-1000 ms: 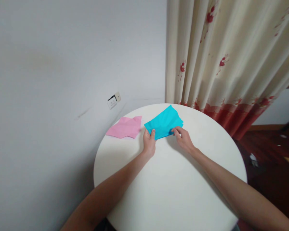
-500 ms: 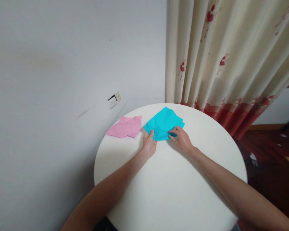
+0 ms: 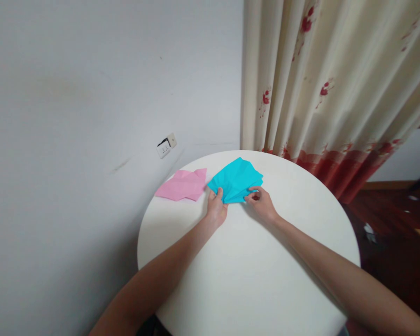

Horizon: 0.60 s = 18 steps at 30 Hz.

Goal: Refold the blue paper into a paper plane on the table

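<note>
A creased sheet of bright blue paper (image 3: pixel 236 178), gathered into a fan-like shape, is between my hands over the far half of the table. My left hand (image 3: pixel 217 205) grips its near left corner, thumb on top and the other fingers underneath. At its right near edge, my right hand (image 3: pixel 261 201) pinches a fold of the same paper between thumb and fingertips. Left of the blue sheet lies a creased piece of pink paper (image 3: pixel 182 185), touched by neither hand.
The round white table (image 3: pixel 252 275) stands close to a pale wall (image 3: pixel 91 93) with a socket (image 3: pixel 164 149) on it. Behind the table's right side hangs a cream curtain (image 3: pixel 301 93) with red flowers. Dark flooring (image 3: pixel 385 219) shows at the right.
The blue paper's right edge has drawn in slightly to the left, and its folds lie differently. My right hand's fingers have closed nearer together at its edge. My left hand stays put.
</note>
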Motion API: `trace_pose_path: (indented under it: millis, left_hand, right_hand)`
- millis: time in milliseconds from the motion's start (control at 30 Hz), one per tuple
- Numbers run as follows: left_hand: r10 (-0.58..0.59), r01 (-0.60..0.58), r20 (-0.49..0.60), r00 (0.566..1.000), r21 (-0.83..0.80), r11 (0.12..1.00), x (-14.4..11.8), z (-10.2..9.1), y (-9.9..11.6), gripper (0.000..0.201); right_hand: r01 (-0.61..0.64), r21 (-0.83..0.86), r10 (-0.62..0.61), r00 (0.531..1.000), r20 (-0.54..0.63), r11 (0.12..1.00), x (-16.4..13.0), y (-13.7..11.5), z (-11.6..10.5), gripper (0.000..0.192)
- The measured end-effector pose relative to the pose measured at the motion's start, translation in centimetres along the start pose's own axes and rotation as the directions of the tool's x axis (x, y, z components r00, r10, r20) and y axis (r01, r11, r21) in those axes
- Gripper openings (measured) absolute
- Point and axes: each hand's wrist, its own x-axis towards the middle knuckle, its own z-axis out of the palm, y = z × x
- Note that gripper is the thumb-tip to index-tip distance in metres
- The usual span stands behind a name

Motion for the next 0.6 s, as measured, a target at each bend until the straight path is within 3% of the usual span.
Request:
trace_pose_path:
  millis: [133, 267, 367, 467, 533, 600]
  left_hand:
    - [-0.015, 0.015, -0.027, 1.0, 0.002, 1.0, 0.2, 0.0, -0.3, 0.031]
    - [0.003, -0.002, -0.043, 0.999, 0.023, 1.0, 0.6, -0.2, -0.7, 0.03]
    - [0.133, -0.116, -0.098, 0.986, 0.163, 0.98, 1.4, -0.8, -0.4, 0.029]
    - [0.336, -0.249, -0.171, 0.926, 0.391, 0.886, 2.5, -1.5, 0.7, 0.029]
    - [0.384, -0.262, -0.206, 0.9, 0.449, 0.854, 3.2, -1.8, 1.7, 0.048]
    - [0.434, -0.315, -0.172, 0.885, 0.466, 0.827, 3.6, -2.1, 2.7, 0.061]
  right_hand:
    - [-0.108, 0.175, 0.117, 0.992, -0.041, 0.979, 0.0, -0.4, 0.4, 0.051]
    - [-0.105, 0.227, 0.112, 0.994, -0.018, 0.968, -0.3, -1.1, 0.6, 0.052]
    - [-0.019, 0.216, 0.027, 0.999, -0.034, 0.976, -0.7, -1.9, 0.8, 0.044]
    - [0.068, 0.172, -0.051, 0.994, -0.102, 0.983, -1.0, -2.7, 0.6, 0.034]
    - [0.115, 0.149, -0.09, 0.982, -0.169, 0.982, -1.0, -3.0, 0.2, 0.03]
    - [0.133, 0.122, -0.105, 0.972, -0.208, 0.984, -0.8, -3.1, -0.3, 0.023]
